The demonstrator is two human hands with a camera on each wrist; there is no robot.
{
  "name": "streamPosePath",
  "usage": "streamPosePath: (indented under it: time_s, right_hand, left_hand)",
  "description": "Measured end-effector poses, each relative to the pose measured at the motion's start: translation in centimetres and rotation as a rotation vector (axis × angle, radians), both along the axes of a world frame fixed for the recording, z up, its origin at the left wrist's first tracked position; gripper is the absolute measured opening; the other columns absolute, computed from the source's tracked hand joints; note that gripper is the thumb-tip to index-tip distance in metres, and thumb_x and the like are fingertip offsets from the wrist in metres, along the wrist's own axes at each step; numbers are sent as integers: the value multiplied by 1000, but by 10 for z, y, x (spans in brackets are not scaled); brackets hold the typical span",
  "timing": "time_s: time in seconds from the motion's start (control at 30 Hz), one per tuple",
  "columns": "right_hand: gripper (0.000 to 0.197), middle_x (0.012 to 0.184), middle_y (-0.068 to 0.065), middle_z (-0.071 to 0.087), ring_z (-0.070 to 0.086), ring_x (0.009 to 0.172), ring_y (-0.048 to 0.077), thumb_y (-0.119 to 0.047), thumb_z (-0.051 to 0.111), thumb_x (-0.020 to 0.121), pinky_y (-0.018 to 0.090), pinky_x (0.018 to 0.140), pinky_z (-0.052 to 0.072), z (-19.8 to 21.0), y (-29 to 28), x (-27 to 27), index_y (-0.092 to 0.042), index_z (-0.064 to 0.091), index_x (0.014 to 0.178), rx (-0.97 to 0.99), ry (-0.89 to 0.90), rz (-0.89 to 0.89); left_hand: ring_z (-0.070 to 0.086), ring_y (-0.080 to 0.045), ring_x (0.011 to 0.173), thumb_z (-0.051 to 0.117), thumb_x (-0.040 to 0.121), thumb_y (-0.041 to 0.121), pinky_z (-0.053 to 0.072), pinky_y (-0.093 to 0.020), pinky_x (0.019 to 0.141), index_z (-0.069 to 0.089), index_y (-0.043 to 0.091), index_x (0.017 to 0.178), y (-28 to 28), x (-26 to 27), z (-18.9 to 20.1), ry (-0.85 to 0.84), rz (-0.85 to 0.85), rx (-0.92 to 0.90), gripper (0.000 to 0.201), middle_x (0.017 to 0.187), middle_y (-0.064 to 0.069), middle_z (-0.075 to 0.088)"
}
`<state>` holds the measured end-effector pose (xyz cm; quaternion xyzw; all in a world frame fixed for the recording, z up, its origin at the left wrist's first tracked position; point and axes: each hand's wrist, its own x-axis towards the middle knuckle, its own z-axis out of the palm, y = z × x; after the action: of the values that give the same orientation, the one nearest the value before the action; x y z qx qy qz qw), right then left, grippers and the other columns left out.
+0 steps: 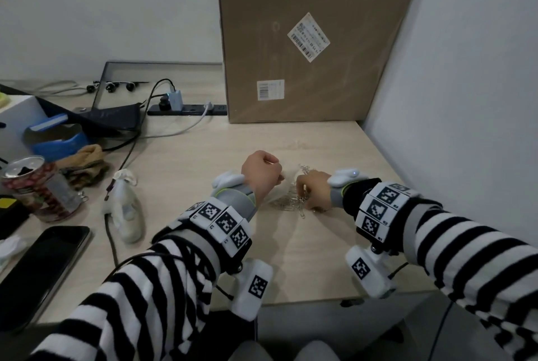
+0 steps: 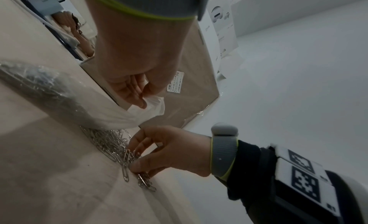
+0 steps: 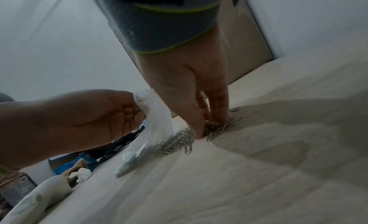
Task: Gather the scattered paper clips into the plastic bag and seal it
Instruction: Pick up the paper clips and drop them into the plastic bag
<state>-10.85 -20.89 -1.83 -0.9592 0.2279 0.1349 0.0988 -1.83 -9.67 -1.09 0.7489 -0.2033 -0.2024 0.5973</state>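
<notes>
Pinching a bunch of paper clips [image 2: 119, 147] off the desk [image 1: 305, 258] with my right hand [image 1: 313, 188], I am holding the plastic bag [image 3: 153, 122] up by its mouth in my left hand [image 1: 262, 171], just beside them. The cardboard box [image 1: 305, 34] behind is wearing barcode labels [image 1: 308, 36], too small to read.
</notes>
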Motion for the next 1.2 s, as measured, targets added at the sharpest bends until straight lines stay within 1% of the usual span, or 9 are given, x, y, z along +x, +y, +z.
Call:
streamPosePath:
  time_s: [0.13, 0.27, 0.47, 0.53, 0.6, 0.73, 0.9, 1.03, 1.2]
  right_hand:
    - [25, 110, 9, 62, 54, 90, 25, -13, 65, 83, 28, 73, 39, -3, -5, 5, -9, 59, 108, -6, -82, -34]
    - [24, 95, 0, 55, 52, 89, 19, -14, 71, 80, 22, 71, 34, -4, -12, 2, -9, 66, 103, 55, -273, -163]
    - [15, 69, -3, 62, 58, 57, 9, -14, 76, 77, 15, 50, 45, 5, -14, -14, -12, 68, 90, 335, -590, -430]
    - [13, 64, -2, 64, 65, 60, 16, -13, 76, 76, 29, 67, 59, 11, -12, -15, -15, 65, 81, 453, -704, -492]
    - [18, 66, 1, 65, 69, 72, 27, -11, 78, 73, 46, 82, 58, 21, -10, -16, -22, 63, 72, 527, -819, -502]
    - [25, 73, 3, 63, 66, 73, 25, -3, 75, 75, 46, 84, 58, 46, 6, -15, -23, 61, 71, 670, -1000, -465]
    - [24, 71, 4, 64, 66, 69, 23, -5, 76, 74, 42, 81, 59, 53, 27, -14, -23, 60, 70, 624, -968, -342]
    - [11, 71, 2, 65, 63, 67, 17, -12, 76, 75, 26, 67, 54, 46, 35, -18, -13, 67, 81, 428, -851, -267]
    - [15, 92, 6, 73, 66, 86, 17, -17, 73, 77, 29, 81, 54, 48, 38, -18, -14, 70, 92, 312, -750, -190]
  left_hand:
    - [59, -11, 49, 43, 84, -3, 54, -29, 63, 51, 14, 75, -1, 1, -4, -3, -9, 0, 20, 64, -8, 59]
    - [55, 1, 34, 43, 84, -3, 53, -25, 58, 51, 14, 74, 0, 0, -5, -4, 4, -3, 21, 67, -8, 59]
    - [59, -12, 50, 44, 84, -3, 54, -23, 56, 51, 14, 73, 7, -9, 3, -3, 6, 2, 21, 69, -7, 59]
    - [58, -15, 54, 45, 84, -3, 53, -22, 53, 51, 14, 71, 9, -12, 4, -5, 12, 8, 22, 72, -9, 59]
    - [58, -16, 55, 45, 84, -3, 52, -20, 49, 52, 14, 70, 11, -18, 8, -10, 13, 8, 23, 75, -11, 59]
    - [58, -17, 57, 45, 84, -4, 51, -17, 44, 52, 12, 69, 14, -27, 16, -1, -2, 12, 24, 83, -17, 61]
    - [60, -18, 58, 47, 86, -5, 49, -19, 44, 53, 10, 72, 17, -34, 22, 54, -21, -29, 21, 77, -16, 60]
    - [59, -21, 62, 49, 85, -6, 50, -26, 54, 52, 10, 77, 19, -37, 25, 79, 2, -44, 18, 78, -17, 59]
    - [60, -25, 67, 50, 85, -4, 52, -29, 59, 52, 10, 83, 22, -37, 26, 62, 30, -36, 15, 87, -19, 60]
